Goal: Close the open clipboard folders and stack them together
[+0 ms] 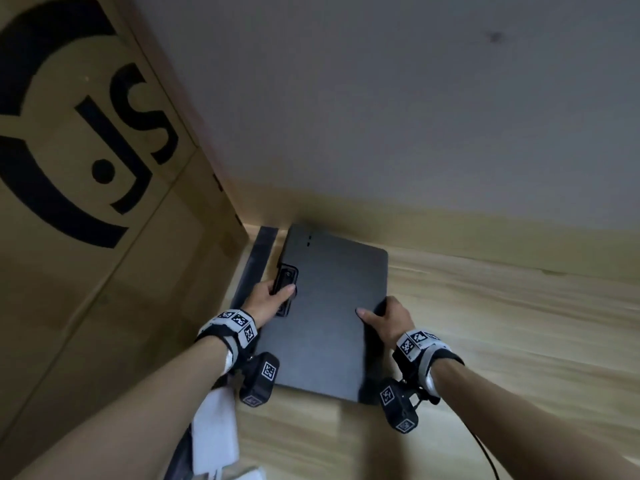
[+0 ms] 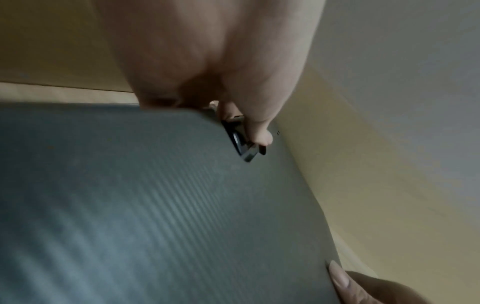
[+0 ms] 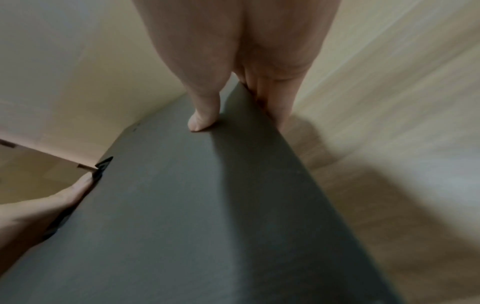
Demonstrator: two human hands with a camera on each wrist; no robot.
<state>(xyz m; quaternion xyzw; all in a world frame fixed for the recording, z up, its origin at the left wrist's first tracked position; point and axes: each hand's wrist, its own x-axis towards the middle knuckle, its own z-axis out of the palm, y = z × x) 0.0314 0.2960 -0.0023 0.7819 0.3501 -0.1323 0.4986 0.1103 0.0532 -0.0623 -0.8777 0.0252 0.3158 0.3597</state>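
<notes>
**Closed folder, held by both edges**

The dark clipboard folder [image 1: 332,317] lies just beside the cardboard box [image 1: 86,202]. My left hand [image 1: 268,299] pinches its clip edge; my right hand [image 1: 384,320] pinches the opposite edge. It looks stiff, light, slick.

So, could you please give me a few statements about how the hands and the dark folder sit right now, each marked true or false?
1. The left hand grips the clip on the edge of the dark clipboard folder. True.
2. The right hand rests flat on the wooden surface, clear of the folder. False: its thumb lies on the cover and its fingers curl under the folder's right edge.
3. A cardboard box stands left of the folder. True.
4. The folder's cover stands wide open. False: it shows one flat closed cover.
5. The folder is bright red. False: it is dark grey.
</notes>
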